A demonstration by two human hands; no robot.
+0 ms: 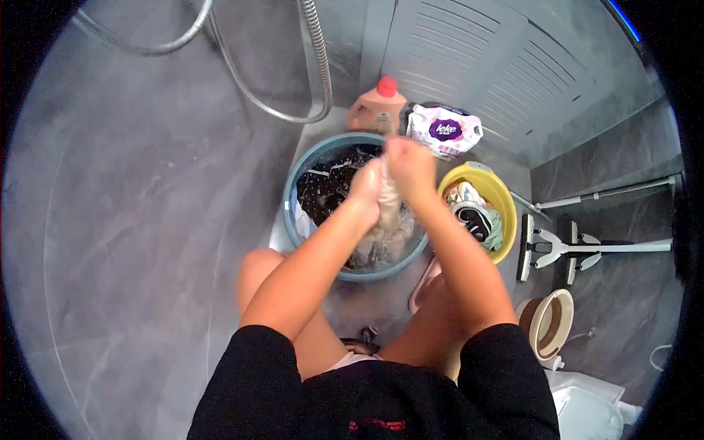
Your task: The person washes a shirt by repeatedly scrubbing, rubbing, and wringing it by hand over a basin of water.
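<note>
"How will this pale cloth [389, 196] handle?"

"Probably soft, heavy with water, slippery; bunched folds should grip best. Your left hand [366, 188] and right hand [411, 169] are closed around it, above the blue basin [370, 276]."

"Around it?"

"Dark fabric [317, 192] inside your basin; a yellow basin [509, 213] to your right."

The scene is being viewed through a single head-worn camera, which is being pointed forward and down over the black shirt [330, 400]. The left hand [365, 187], the right hand [413, 169] and the blue tub [375, 276] are being framed close, near the middle, while the grey slatted panel [466, 62] is being caught farther off, at the top of the rounded view.
</note>
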